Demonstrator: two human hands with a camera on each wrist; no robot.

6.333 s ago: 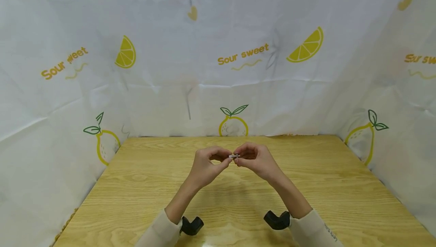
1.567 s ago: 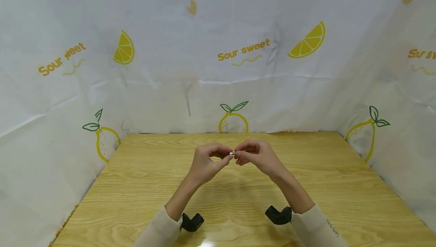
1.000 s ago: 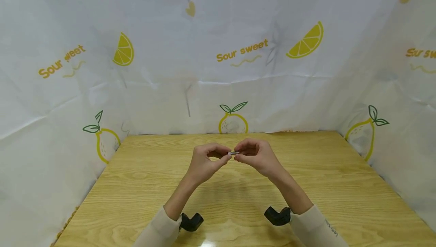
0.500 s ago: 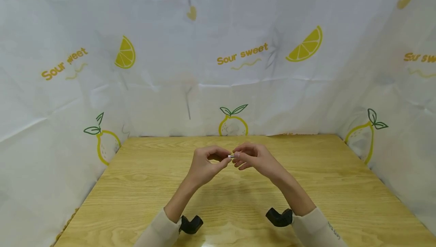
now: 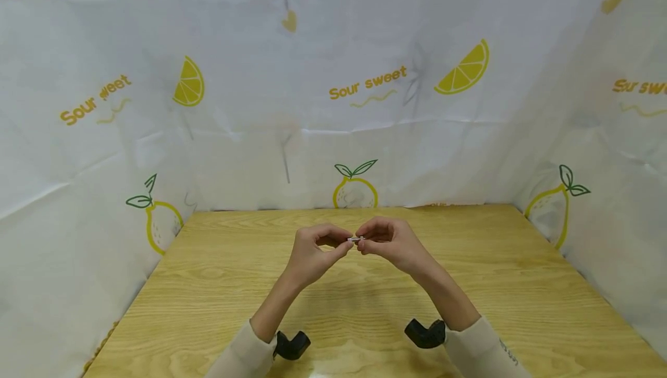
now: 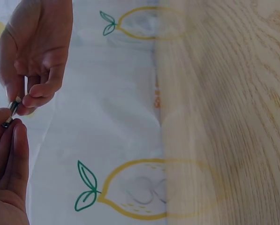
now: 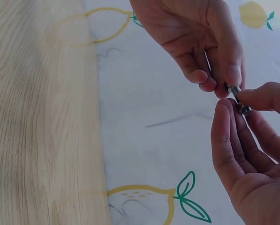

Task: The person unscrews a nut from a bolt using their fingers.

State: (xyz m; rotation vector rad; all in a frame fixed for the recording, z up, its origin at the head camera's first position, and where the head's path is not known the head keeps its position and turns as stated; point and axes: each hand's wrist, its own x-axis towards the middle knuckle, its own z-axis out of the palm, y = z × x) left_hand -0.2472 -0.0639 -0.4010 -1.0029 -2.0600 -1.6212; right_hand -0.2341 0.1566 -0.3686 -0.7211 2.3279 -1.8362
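A small silver metal bolt (image 5: pixel 354 239) is held level between my hands, above the table. My left hand (image 5: pixel 315 253) pinches its left end between thumb and fingertips. At the other end, my right hand (image 5: pixel 393 245) has its thumb and fingers round a wider piece that looks like a nut (image 7: pixel 244 109). The threaded shaft (image 7: pixel 236 93) shows between the fingertips in the right wrist view. Seen from the left wrist, the bolt (image 6: pixel 13 108) is partly covered by the fingers. Which end carries the bolt's head is hard to tell.
Beneath the hands is a wood-grain table (image 5: pixel 234 297). A white curtain (image 5: pixel 250 152) with lemon prints and lettering surrounds it at the back and sides. Black wrist mounts (image 5: pixel 293 345) stick out from both light sleeves (image 5: pixel 242 352).
The right thumb and fingers repeatedly shift back and forth at the bolt's right end; since half a second ago the thumb has drawn back, showing more of it. The left hand keeps its pinch.
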